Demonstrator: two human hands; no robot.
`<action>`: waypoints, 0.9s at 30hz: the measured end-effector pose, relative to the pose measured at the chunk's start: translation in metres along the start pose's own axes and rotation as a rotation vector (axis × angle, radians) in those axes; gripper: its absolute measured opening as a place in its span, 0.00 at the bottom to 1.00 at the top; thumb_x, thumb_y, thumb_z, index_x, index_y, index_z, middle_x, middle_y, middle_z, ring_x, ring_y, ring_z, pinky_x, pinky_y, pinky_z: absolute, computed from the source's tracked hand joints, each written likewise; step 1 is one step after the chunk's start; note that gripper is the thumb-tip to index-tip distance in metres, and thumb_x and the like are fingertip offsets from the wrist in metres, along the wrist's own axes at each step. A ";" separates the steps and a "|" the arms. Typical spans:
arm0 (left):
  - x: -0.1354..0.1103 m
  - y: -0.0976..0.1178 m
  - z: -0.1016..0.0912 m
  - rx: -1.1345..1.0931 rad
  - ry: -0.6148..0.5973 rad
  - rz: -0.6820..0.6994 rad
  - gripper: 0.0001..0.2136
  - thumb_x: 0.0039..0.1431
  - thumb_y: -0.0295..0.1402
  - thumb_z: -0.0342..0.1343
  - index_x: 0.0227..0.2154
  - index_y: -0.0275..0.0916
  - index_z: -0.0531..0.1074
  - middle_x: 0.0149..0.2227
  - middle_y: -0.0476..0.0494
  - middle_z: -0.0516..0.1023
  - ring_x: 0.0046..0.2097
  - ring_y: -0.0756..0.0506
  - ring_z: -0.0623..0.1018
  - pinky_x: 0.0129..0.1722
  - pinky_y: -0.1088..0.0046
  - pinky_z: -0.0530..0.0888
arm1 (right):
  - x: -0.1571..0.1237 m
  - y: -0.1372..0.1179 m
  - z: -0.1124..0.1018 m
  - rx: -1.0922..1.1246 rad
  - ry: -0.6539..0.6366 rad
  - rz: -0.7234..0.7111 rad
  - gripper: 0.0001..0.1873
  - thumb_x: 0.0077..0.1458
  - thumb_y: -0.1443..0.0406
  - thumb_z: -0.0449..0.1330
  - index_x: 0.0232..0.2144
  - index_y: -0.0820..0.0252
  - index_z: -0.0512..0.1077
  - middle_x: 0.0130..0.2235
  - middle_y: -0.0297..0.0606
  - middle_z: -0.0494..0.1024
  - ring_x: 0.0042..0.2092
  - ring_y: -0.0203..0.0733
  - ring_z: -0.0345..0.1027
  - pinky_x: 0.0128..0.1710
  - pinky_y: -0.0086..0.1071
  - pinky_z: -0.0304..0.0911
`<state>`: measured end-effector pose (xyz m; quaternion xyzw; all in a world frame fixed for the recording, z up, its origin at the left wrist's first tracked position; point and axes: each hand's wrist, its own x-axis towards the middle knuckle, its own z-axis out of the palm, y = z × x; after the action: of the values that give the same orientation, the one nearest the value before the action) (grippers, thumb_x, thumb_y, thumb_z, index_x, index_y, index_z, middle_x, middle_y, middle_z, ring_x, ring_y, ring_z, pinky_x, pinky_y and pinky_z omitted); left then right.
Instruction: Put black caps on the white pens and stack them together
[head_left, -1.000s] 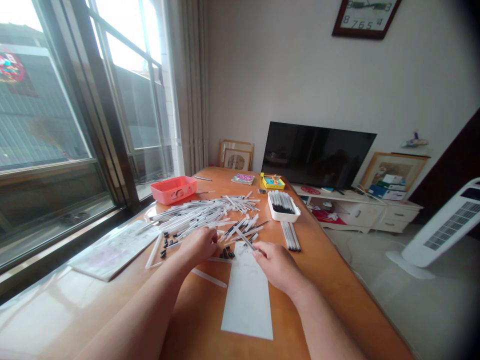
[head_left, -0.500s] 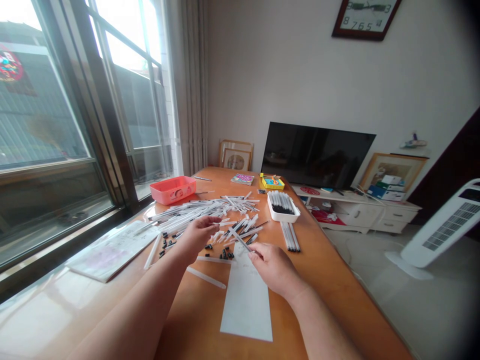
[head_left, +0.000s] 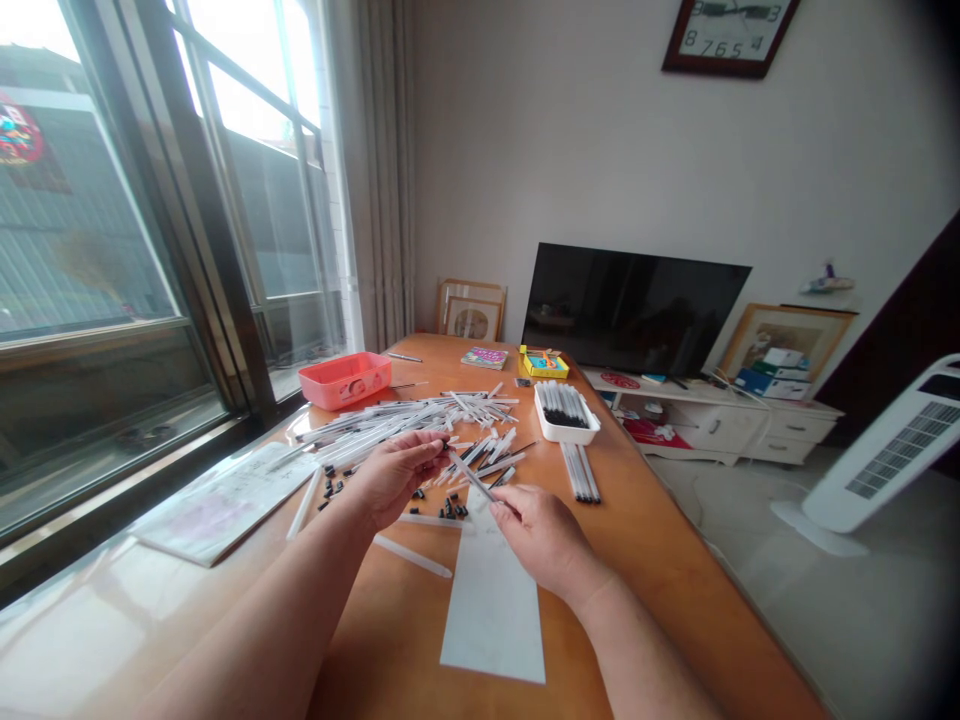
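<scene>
My right hand (head_left: 536, 525) is closed round the near end of a slim, translucent pen barrel (head_left: 474, 476), which slants up to the left. At its far end my left hand (head_left: 401, 470) pinches a small black pen cap (head_left: 446, 446), close to the barrel's tip; whether they touch I cannot tell. Beneath the hands lies a white paper strip (head_left: 495, 620). Small black caps (head_left: 452, 508) are scattered beside it. Beyond my left hand spreads a loose heap of pen parts (head_left: 390, 415). Two pale pen pieces (head_left: 412, 555) rest near my left wrist.
A white tray (head_left: 570, 434) of pens stands at the right, with several pens (head_left: 580, 475) lined up before it. A red basket (head_left: 345, 382) is at the far left. A booklet (head_left: 217, 505), a small book (head_left: 484, 358) and a yellow box (head_left: 546, 366) lie on the wooden table (head_left: 637, 600).
My left hand has moved slightly right, bringing the black cap to the barrel's far end. My right hand has shifted slightly left with the barrel.
</scene>
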<state>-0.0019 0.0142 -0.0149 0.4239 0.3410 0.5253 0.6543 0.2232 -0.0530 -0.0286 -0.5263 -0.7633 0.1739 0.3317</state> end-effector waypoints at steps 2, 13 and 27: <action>0.000 0.000 0.001 0.014 -0.008 0.002 0.13 0.51 0.30 0.69 0.40 0.34 0.78 0.37 0.39 0.81 0.37 0.48 0.79 0.40 0.75 0.74 | 0.000 0.000 0.000 -0.006 0.003 0.003 0.14 0.61 0.63 0.55 0.43 0.50 0.80 0.38 0.39 0.81 0.41 0.45 0.72 0.40 0.32 0.61; -0.002 0.000 0.004 0.071 -0.021 0.013 0.13 0.51 0.33 0.69 0.39 0.34 0.78 0.37 0.41 0.81 0.37 0.49 0.79 0.43 0.73 0.71 | 0.000 0.000 0.001 -0.031 0.003 0.005 0.14 0.62 0.64 0.55 0.44 0.50 0.80 0.39 0.39 0.81 0.42 0.45 0.72 0.42 0.32 0.61; 0.000 -0.003 0.001 0.117 -0.021 0.024 0.15 0.50 0.35 0.70 0.40 0.36 0.79 0.37 0.41 0.81 0.39 0.47 0.79 0.42 0.72 0.71 | -0.001 0.002 0.000 -0.094 0.006 -0.018 0.14 0.63 0.65 0.54 0.43 0.53 0.79 0.38 0.38 0.81 0.42 0.43 0.72 0.41 0.30 0.61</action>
<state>-0.0003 0.0136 -0.0169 0.4710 0.3590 0.5078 0.6256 0.2246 -0.0535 -0.0299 -0.5350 -0.7744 0.1334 0.3102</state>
